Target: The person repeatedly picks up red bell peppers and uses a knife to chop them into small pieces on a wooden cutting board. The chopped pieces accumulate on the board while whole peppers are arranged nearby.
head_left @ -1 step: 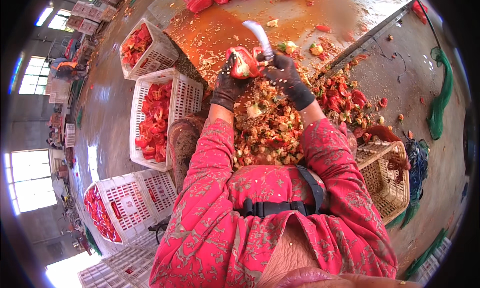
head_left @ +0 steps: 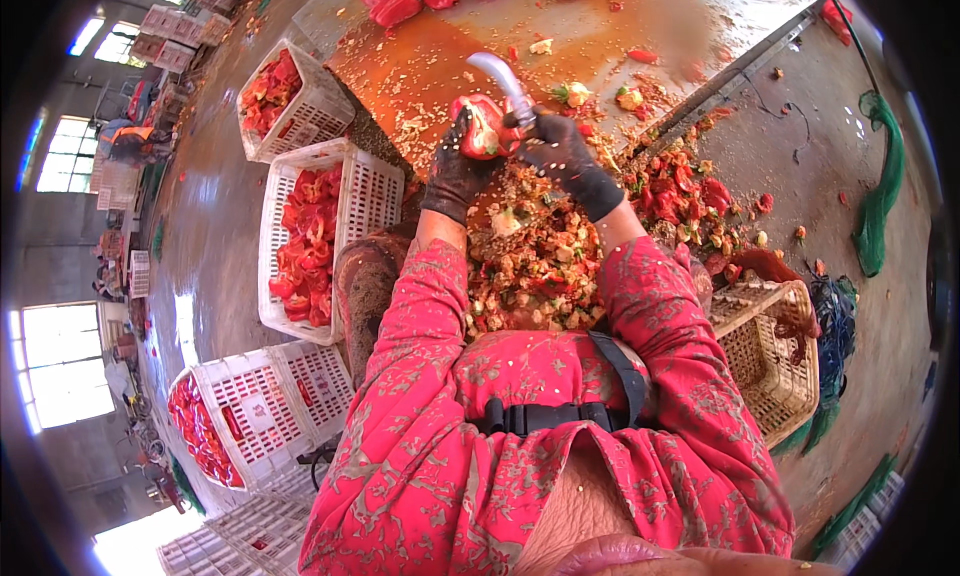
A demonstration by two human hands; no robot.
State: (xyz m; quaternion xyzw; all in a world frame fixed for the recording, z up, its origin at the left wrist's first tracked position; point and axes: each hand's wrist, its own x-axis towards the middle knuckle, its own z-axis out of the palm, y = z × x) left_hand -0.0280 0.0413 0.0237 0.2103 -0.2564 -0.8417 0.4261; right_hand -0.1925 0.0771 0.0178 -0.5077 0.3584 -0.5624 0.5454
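Observation:
My left hand (head_left: 455,168), in a dark glove, grips a red bell pepper (head_left: 482,126) that is cut open, with pale flesh showing. The gloved right hand (head_left: 562,156) is closed around the handle of a curved knife (head_left: 505,80). Its blade rises up and to the left over the pepper, and the right fingers are close against the pepper's right side. Below both hands lies a heap of pepper cores (head_left: 535,266) with seeds and scraps. Seeds stick to the gloves.
A metal table (head_left: 640,21) ahead carries whole red peppers (head_left: 395,6), cores and seeds. White crates (head_left: 345,211) of cut red peppers stand at my left. To the right are pepper scraps (head_left: 680,191), a yellowish basket (head_left: 770,366) and a green net (head_left: 880,196) on the floor.
The knife blade has tipped further left and slightly down over the pepper as the right hand turned. The left hand still holds the pepper in nearly the same place.

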